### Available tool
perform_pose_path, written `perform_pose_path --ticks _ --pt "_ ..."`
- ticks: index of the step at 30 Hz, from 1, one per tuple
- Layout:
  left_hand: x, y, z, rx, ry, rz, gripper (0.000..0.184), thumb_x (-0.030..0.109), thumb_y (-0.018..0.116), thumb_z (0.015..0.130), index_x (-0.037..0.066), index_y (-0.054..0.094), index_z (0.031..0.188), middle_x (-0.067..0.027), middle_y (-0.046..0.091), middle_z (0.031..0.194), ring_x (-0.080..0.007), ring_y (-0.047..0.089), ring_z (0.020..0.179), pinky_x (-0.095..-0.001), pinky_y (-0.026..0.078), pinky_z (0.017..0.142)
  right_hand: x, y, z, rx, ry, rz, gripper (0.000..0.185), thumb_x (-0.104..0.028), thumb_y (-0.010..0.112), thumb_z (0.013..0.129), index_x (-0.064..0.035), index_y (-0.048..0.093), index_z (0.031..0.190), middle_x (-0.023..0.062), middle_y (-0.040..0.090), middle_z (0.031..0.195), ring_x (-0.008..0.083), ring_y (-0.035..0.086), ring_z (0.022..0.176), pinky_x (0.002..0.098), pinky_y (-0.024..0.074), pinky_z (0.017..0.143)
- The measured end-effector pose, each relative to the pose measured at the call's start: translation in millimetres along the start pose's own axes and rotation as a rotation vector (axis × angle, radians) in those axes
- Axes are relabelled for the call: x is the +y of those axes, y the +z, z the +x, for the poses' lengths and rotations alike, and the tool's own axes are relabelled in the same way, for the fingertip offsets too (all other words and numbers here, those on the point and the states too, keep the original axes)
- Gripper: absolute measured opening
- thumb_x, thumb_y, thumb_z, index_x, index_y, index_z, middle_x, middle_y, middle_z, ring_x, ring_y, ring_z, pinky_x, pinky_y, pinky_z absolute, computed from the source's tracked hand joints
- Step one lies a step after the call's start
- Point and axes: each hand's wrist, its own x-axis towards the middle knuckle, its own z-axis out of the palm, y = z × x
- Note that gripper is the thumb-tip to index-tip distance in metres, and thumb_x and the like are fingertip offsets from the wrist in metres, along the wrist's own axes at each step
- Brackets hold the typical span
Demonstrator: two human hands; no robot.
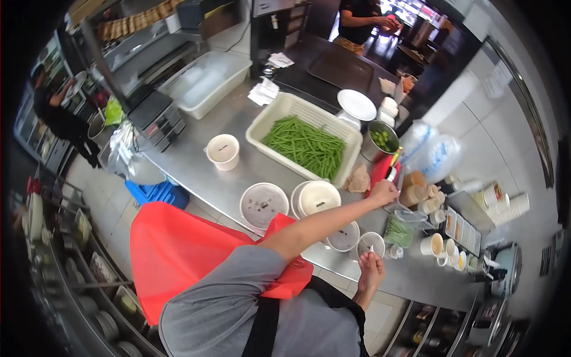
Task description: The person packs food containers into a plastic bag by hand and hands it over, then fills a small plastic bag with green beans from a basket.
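Observation:
My left hand (385, 193) is stretched across the counter, its fingers closed by a red object (380, 171) with a black-and-white item at its edge. What the fingers grip there is too small to make out. My right hand (372, 271) pinches a small whitish piece (371, 249) above a round lidded tub (363, 243). Beside it stand another lidded tub (344, 238), a cream-lidded tub (319, 196) and a wider tub (264, 205), with dark marks on their lids. A cream crate (262, 143) of green beans (306, 144) lies beyond them.
Farther left stands one more lidded tub (222, 151). A metal pot (380, 140) with green pieces, a white scale (357, 106) and clear plastic bags (437, 157) are at the back right. Sauce containers (414, 193) crowd the right side. Two other people work in the background.

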Motion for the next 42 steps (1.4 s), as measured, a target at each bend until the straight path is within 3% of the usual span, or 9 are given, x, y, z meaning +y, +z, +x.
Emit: perform_pose_path --ticks 1,6,11,15,21,33,37,39,42 --pt "21.6 -13.9 -7.7 -0.063 0.043 -0.180 0.016 0.015 0.071 0.072 0.000 0.066 0.069 -0.0096 0.064 0.066 -0.0094 0.061 0.063 -0.0252 0.048 0.055 3.5 3.4 -3.4 -0.013 0.000 0.020 0.013 -0.006 0.060 0.085 0.0018 0.061 0.095 0.0114 0.065 0.081 0.0178 0.064 0.070 0.0273 0.0540 0.063" --pt "87.0 -125.9 -56.8 -0.151 0.365 -0.433 0.016 0.008 0.069 0.077 0.002 0.063 0.091 -0.0061 0.065 0.092 -0.0120 0.062 0.078 -0.0247 0.050 0.068 -19.9 69.3 -38.6 -0.201 -0.185 -0.084 0.030 0.001 0.057 0.083 0.0039 0.054 0.113 0.0106 0.064 0.076 0.0147 0.061 0.062 0.0267 0.0528 0.061" --pt "122.9 -281.0 -125.0 0.106 0.314 -0.416 0.028 0.006 0.070 0.075 0.008 0.059 0.101 -0.0014 0.063 0.089 -0.0106 0.061 0.083 -0.0234 0.048 0.068 -21.8 205.8 -88.2 -0.399 -0.343 -0.165 0.043 0.004 0.055 0.083 0.0046 0.043 0.124 0.0096 0.063 0.073 0.0142 0.060 0.064 0.0264 0.0504 0.064" --pt "107.2 -403.9 -153.1 0.383 0.323 -0.368 0.035 0.005 0.070 0.075 0.012 0.057 0.106 0.0026 0.061 0.082 -0.0081 0.059 0.077 -0.0218 0.047 0.065 29.2 289.3 -71.8 -0.773 -0.377 -0.319 0.023 0.001 0.054 0.085 0.0034 0.058 0.107 0.0097 0.062 0.080 0.0147 0.060 0.069 0.0262 0.0502 0.064" --pt "14.8 -530.2 -162.5 0.645 0.275 -0.244 0.029 -0.003 0.069 0.074 0.008 0.057 0.098 0.0027 0.059 0.074 -0.0055 0.055 0.071 -0.0216 0.046 0.064 105.4 383.6 -25.0 -0.845 0.013 -0.550 0.015 -0.002 0.051 0.085 0.0015 0.065 0.092 0.0051 0.061 0.078 0.0110 0.059 0.066 0.0230 0.0498 0.059" --pt "-119.1 -561.8 -152.9 0.462 -0.024 -0.487 0.014 -0.003 0.056 0.081 0.005 0.054 0.093 -0.0027 0.061 0.079 -0.0092 0.055 0.067 -0.0216 0.043 0.057 200.2 435.6 35.1 -0.676 0.292 -0.769 0.015 -0.002 0.050 0.081 -0.0018 0.063 0.089 0.0065 0.061 0.078 0.0133 0.060 0.068 0.0290 0.0544 0.062" --pt "-130.0 -561.2 -151.2 0.636 0.021 -0.209 0.015 -0.002 0.057 0.081 0.004 0.055 0.094 -0.0030 0.061 0.081 -0.0099 0.056 0.069 -0.0230 0.044 0.059 222.0 434.2 33.9 -0.699 0.224 -0.924 0.020 -0.003 0.044 0.084 -0.0010 0.062 0.091 0.0064 0.061 0.081 0.0153 0.061 0.072 0.0285 0.0543 0.060" --pt "-130.6 -562.4 -150.8 0.766 0.074 0.134 0.016 -0.001 0.059 0.081 0.002 0.056 0.096 -0.0029 0.061 0.086 -0.0102 0.056 0.070 -0.0235 0.045 0.061 227.2 431.9 41.1 -0.721 0.148 -1.057 0.021 -0.009 0.043 0.087 -0.0014 0.060 0.097 0.0063 0.062 0.086 0.0166 0.061 0.079 0.0315 0.0537 0.067" --pt "-115.6 -563.2 -165.4 0.647 0.033 -0.147 0.025 0.019 0.057 0.088 0.001 0.056 0.105 -0.0064 0.060 0.100 -0.0132 0.057 0.084 -0.0273 0.046 0.075 228.2 430.8 19.4 -0.544 0.154 -0.719 0.032 -0.024 0.043 0.092 -0.0032 0.051 0.115 0.0087 0.057 0.108 0.0202 0.054 0.102 0.0386 0.0462 0.085"
